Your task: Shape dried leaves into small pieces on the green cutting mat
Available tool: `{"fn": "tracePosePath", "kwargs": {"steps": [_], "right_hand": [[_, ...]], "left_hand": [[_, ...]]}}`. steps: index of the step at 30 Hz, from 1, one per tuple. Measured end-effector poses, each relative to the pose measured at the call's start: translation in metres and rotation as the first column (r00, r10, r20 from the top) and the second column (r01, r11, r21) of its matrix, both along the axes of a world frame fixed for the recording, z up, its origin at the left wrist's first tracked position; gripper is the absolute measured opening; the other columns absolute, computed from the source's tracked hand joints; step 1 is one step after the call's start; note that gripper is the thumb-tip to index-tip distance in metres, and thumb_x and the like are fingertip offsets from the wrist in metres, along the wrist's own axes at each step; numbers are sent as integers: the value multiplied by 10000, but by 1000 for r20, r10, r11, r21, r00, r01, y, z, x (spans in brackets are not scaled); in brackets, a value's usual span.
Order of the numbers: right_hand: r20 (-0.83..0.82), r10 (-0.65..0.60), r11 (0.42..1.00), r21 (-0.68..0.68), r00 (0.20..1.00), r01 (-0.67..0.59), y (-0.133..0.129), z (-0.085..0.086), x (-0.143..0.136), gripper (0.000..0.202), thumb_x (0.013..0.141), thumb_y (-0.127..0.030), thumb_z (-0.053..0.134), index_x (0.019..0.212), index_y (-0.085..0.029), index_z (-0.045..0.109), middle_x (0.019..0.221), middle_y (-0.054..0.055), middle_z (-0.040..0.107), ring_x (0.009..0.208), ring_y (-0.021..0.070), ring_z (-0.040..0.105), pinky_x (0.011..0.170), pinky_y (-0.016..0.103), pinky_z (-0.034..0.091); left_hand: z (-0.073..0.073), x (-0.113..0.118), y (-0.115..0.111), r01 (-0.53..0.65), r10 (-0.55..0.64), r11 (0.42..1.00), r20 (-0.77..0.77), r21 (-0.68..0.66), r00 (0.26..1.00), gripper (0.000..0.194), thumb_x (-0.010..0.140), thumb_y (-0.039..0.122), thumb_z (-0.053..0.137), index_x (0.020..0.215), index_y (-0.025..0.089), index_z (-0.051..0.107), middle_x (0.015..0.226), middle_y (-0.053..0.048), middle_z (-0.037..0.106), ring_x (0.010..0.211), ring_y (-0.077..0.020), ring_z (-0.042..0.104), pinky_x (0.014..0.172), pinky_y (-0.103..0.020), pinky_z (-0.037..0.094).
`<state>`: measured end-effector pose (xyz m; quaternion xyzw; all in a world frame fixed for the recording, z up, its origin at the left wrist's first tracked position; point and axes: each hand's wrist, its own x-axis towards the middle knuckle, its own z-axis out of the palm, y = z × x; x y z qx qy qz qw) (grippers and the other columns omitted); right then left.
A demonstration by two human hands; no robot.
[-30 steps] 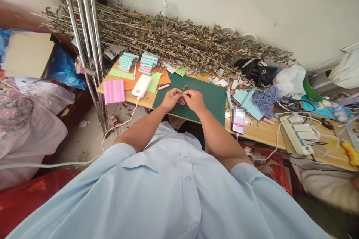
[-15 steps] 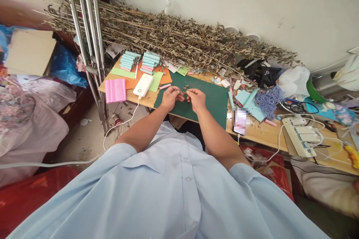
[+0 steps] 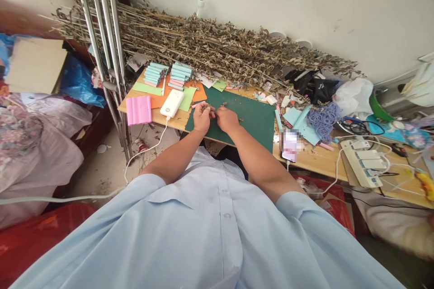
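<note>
Over the green cutting mat [image 3: 252, 119], my two hands are close together. My left hand [image 3: 202, 118] is closed, pinching a small bit of brown dried leaves [image 3: 208, 107] at its fingertips. Beside it, my right hand [image 3: 227, 120] has its fingers curled together and pointing towards the left hand; whatever it grips is hidden. A few leaf crumbs show on the mat behind and to the right of the right hand. Just behind my left hand lies a pink paper roll [image 3: 197, 104], partly covered.
Stacks of blue and pink rolls [image 3: 181, 73], a white power bank [image 3: 172, 103] and a pink folded sheet [image 3: 139, 110] sit left. Long dried plant stalks [image 3: 203, 45] line the back. Right are a phone [image 3: 290, 146], purple yarn [image 3: 324, 122] and a power strip [image 3: 362, 162]. Crutches [image 3: 111, 45] stand left.
My right hand has moved left, towards my left hand, and turned so its back shows more. My left hand has shifted slightly left. A leaf scrap now shows on the mat right of my right hand.
</note>
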<state>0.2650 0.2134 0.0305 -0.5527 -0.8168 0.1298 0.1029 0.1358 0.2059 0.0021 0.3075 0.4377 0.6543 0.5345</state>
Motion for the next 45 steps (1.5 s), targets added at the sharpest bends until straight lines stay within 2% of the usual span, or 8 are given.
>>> {"fn": "tracePosePath", "kwargs": {"steps": [3,6,11,15,26,34,41,45], "right_hand": [[-167,-86,995,36,982,93,1,4,5,353,955,-156,515,1167,-249,782,1213,90,754,1095,278,690,935,372,527],[-393,-144,984,43,908,174,-1,6,10,355,968,-219,528,1229,-249,768,1243,74,755,1147,261,680,1026,393,522],[-605,-75,997,-19,793,80,-10,9,12,340,928,-307,629,1236,-262,765,1298,59,735,1106,219,693,1034,369,535],[-592,-17,999,18,806,34,-15,13,12,327,876,-218,659,1173,-257,789,1294,61,737,1169,225,677,1074,372,512],[-464,92,989,143,881,-29,-19,12,21,209,861,-208,658,1023,-232,788,983,55,773,821,211,677,818,350,554],[-525,10,983,161,851,88,-23,11,24,161,866,-252,677,987,-224,779,966,50,772,778,194,668,783,331,540],[-500,8,982,166,866,87,-25,0,26,155,881,-253,678,988,-227,787,940,45,766,770,189,671,780,326,544],[-457,38,986,164,889,42,-25,-4,25,155,913,-248,658,979,-245,798,981,51,785,885,215,710,852,341,557]], "left_hand": [[1,-2,-1,58,-59,998,49,12,997,184,880,287,625,959,220,473,780,24,686,486,-69,568,463,-197,379],[2,-4,-2,143,-144,990,59,12,988,214,869,305,644,967,218,475,776,18,691,490,-80,594,427,-192,352],[7,-8,-6,321,-320,947,79,2,944,290,854,371,700,953,207,482,700,27,646,519,-115,649,438,-206,423],[13,-12,-9,423,-420,906,134,10,898,330,838,365,741,960,193,486,701,12,671,556,-143,690,501,-232,522],[22,-25,-10,633,-620,768,137,-96,773,259,855,238,733,990,165,525,745,-25,713,631,-181,745,640,-303,626],[32,-30,-12,623,-590,773,225,-121,775,333,949,435,701,1032,118,642,829,-109,759,706,-207,772,672,-310,642],[25,-34,-15,583,-561,788,160,-199,812,246,932,275,734,1072,80,683,799,-125,771,661,-200,770,623,-269,629],[22,-31,-16,547,-532,804,127,-235,837,169,915,203,742,1011,71,701,814,-122,778,674,-191,774,636,-264,634]]}}
